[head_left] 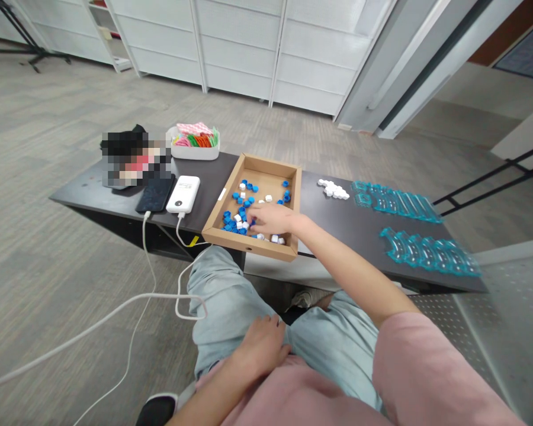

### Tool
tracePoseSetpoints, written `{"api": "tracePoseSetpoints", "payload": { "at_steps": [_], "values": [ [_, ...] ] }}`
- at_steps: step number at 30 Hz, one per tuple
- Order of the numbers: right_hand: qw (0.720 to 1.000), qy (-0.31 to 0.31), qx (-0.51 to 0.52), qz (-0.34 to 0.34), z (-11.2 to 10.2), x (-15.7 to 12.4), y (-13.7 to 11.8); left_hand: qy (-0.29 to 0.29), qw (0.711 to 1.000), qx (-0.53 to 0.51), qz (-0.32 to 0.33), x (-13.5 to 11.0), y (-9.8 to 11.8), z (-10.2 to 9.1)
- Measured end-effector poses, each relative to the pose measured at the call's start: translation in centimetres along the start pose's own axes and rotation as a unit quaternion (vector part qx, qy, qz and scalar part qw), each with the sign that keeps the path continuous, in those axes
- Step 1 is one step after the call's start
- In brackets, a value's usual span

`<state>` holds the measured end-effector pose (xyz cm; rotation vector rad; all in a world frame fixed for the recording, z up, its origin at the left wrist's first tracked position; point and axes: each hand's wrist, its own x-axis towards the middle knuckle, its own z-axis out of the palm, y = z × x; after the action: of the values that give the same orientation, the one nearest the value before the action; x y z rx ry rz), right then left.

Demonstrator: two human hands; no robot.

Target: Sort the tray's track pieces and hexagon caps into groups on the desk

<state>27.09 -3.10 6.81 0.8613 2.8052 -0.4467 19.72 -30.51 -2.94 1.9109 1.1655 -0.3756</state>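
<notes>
A shallow cardboard box (295, 195) stands on the dark table and holds many small blue and white cube-like pieces. Blue pieces (228, 220) gather at its near left; a few white pieces (275, 239) lie along the near wall. My right hand (270, 218) reaches into the box from the right, fingers curled down among the pieces. Its fingertips are partly hidden, and what lies between them cannot be made out. On my lap rests my left hand (264, 340), thumb apart from the loosely bent fingers, holding nothing visible.
Right of the box are a white cluster of joined pieces (333, 189) and two rows of clear teal plastic trays (397, 201). To the left sit a white power bank (183, 194), a dark phone (155, 192) and a white tub (195, 152) of colourful items. White cables (128, 302) hang across the left.
</notes>
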Motion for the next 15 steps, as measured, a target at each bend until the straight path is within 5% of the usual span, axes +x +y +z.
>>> {"api": "tracePoseSetpoints", "payload": {
  "at_steps": [3, 7, 11, 15],
  "values": [
    [0.997, 0.073, -0.03, -0.011, 0.6, 2.0, -0.3, 0.002, 1.0, 0.004, -0.007, -0.1, 0.0, -0.3],
    [0.998, 0.04, -0.034, 0.018, 0.8, 2.6, 0.2, 0.001, 1.0, 0.008, -0.009, -0.1, 0.0, -0.4],
    [0.998, 0.062, -0.014, 0.029, -0.2, 0.1, 2.7, -0.003, 1.0, 0.01, -0.006, 0.0, 0.0, 0.0],
    [0.971, 0.198, -0.012, 0.13, -1.1, -4.3, 8.4, -0.011, 1.0, 0.01, -0.008, 0.2, 0.0, 0.3]
  ]
}}
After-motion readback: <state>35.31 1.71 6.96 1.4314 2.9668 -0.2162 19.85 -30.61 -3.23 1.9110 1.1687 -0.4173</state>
